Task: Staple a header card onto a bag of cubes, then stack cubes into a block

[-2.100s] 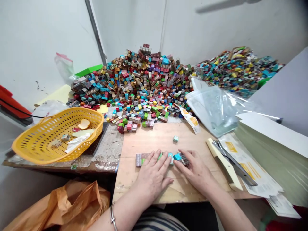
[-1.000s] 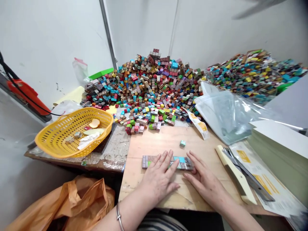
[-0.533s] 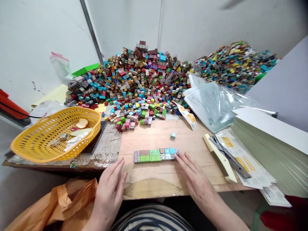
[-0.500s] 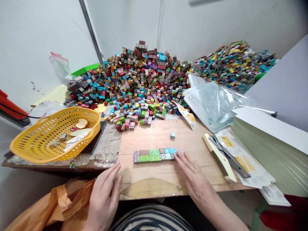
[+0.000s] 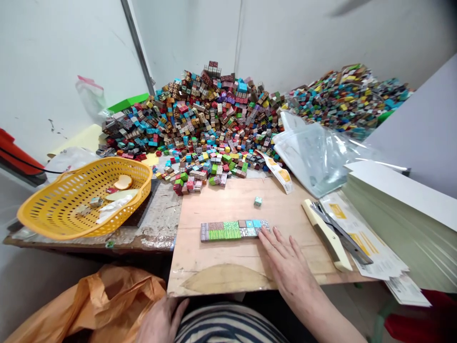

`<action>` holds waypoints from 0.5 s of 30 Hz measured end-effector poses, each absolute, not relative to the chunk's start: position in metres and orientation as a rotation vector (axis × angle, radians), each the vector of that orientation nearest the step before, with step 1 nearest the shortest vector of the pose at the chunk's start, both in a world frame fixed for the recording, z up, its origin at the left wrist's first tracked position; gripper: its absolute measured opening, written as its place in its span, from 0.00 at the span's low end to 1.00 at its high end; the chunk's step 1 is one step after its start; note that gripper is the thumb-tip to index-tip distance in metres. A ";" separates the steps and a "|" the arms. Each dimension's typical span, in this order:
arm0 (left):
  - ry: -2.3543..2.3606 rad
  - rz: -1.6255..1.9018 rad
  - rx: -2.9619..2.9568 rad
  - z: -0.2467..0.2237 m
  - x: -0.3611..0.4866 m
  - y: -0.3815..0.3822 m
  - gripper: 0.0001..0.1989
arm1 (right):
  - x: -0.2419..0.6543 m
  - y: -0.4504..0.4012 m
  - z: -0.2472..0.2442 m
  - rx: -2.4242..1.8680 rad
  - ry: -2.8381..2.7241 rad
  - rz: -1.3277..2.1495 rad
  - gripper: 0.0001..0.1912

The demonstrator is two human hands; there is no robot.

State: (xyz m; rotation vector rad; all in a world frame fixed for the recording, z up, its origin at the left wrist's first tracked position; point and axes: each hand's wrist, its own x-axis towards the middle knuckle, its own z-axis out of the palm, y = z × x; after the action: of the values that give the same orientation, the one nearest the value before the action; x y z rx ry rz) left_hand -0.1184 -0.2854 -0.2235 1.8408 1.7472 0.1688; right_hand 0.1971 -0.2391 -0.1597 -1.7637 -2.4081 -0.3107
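On the wooden board lies a flat row of small patterned cubes, printed in green, brown, grey and blue. My right hand rests flat beside its right end, fingers spread, fingertips touching the end cubes. Beyond the row sits a single pale teal cube. My left hand is low at the board's front left edge, beside an orange bag. Its thumb stands apart from the fingers, it holds nothing I can see, and its lower part is cut off by the frame.
A big heap of coloured cubes stands behind the board. At left is a yellow basket with scraps inside. To the right lie clear plastic bags, a long stapler, printed papers and a stack of sheets.
My left hand has dropped from beside the board's left edge down to its front edge. My right hand stays at the row's right end. The view has shifted slightly.
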 end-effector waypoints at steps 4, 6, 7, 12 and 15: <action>1.804 -0.048 1.932 -0.221 -0.108 -0.271 0.17 | 0.194 -0.239 -0.160 -1.846 -2.375 -0.375 0.37; 1.798 -0.109 1.972 -0.224 -0.107 -0.267 0.18 | 0.192 -0.239 -0.160 -1.869 -2.358 -0.396 0.35; 1.789 -0.132 1.978 -0.226 -0.106 -0.264 0.18 | 0.192 -0.240 -0.160 -1.869 -2.363 -0.404 0.35; 1.791 -0.180 1.943 -0.232 -0.105 -0.255 0.18 | 0.191 -0.240 -0.159 -1.878 -2.385 -0.431 0.34; 1.784 -0.173 1.931 -0.234 -0.105 -0.253 0.19 | 0.190 -0.241 -0.156 -1.884 -2.384 -0.423 0.34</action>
State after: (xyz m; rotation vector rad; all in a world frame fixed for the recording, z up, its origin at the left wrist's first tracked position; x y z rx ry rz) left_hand -0.1054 -0.2529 -0.2337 1.9311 1.7838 -0.1733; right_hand 0.1904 -0.2405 -0.1559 -1.8843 -2.3841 -0.4231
